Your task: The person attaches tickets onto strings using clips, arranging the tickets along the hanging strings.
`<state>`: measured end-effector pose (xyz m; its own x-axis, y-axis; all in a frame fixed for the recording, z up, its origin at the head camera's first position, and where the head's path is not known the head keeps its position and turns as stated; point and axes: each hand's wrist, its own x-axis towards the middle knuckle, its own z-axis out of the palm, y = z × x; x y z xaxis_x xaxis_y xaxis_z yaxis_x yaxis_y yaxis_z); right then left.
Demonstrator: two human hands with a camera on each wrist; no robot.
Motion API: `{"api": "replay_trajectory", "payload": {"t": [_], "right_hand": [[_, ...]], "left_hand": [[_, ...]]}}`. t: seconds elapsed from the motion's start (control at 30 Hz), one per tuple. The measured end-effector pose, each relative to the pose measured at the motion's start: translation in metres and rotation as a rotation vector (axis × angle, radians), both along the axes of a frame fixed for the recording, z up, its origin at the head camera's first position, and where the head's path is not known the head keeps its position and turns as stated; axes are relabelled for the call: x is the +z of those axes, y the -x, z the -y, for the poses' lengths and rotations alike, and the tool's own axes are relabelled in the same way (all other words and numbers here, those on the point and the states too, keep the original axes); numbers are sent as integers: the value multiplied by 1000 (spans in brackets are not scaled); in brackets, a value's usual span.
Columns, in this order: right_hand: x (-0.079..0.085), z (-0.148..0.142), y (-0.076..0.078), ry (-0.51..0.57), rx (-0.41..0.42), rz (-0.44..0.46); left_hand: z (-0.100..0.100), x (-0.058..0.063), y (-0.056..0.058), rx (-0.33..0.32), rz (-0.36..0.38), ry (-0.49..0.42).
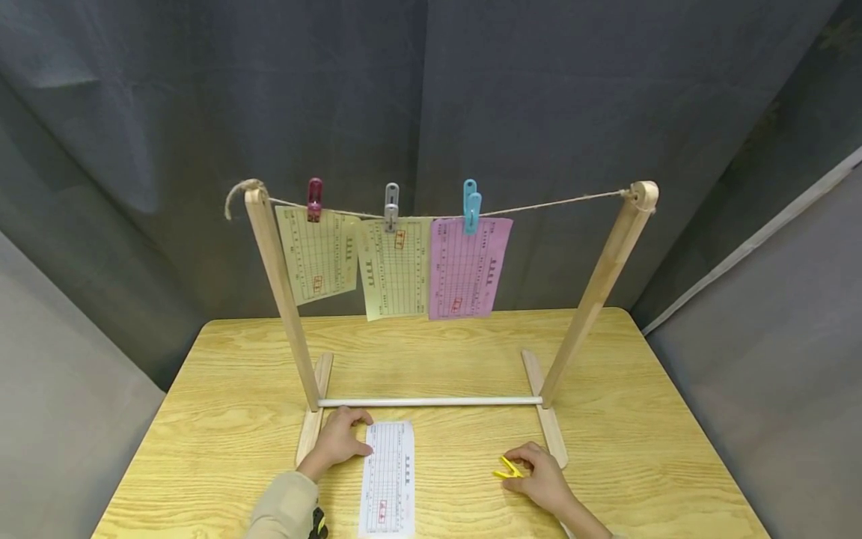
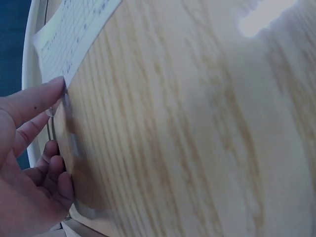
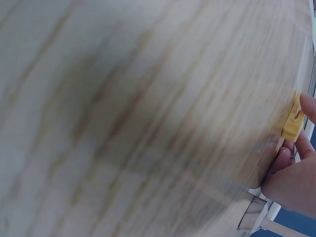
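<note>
A white printed slip with a red stamp lies on the table in front of the rack. My left hand is at its upper left, thumb and forefinger spread apart; in the left wrist view the thumb meets the slip's edge near a corner. To the right, my right hand pinches a yellow clothespin between thumb and fingers, low over the table. The right wrist view shows the clothespin at the fingertips, partly hidden by them.
A wooden rack's left post and right post carry a twine line. Maroon, grey and blue clothespins hold two yellow slips and a pink slip. A white crossbar joins the posts.
</note>
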<state>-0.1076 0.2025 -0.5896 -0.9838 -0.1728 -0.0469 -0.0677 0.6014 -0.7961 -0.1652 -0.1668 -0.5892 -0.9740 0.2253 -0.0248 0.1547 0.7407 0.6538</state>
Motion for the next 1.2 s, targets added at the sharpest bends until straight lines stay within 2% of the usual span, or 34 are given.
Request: {"api": "replay_trajectory", "payload": {"t": [0.3,0.6,0.8,1.0,1.2], "right_hand": [[-1,3,1,-15,-47,-6],[2,4,1,68,-79,44],[6,3,0,135,-111,94],[6,4,0,177,-192,153],[8,4,1,238,-239,205]], "left_hand": [[-1,-2,-1,5,-40,16],[-2,1,-3,26,-61,49],[-1,2,-4,25,-86,-30],[-1,2,-2,43,-36,-135],[-1,5,-4,42,-39,-193]]}}
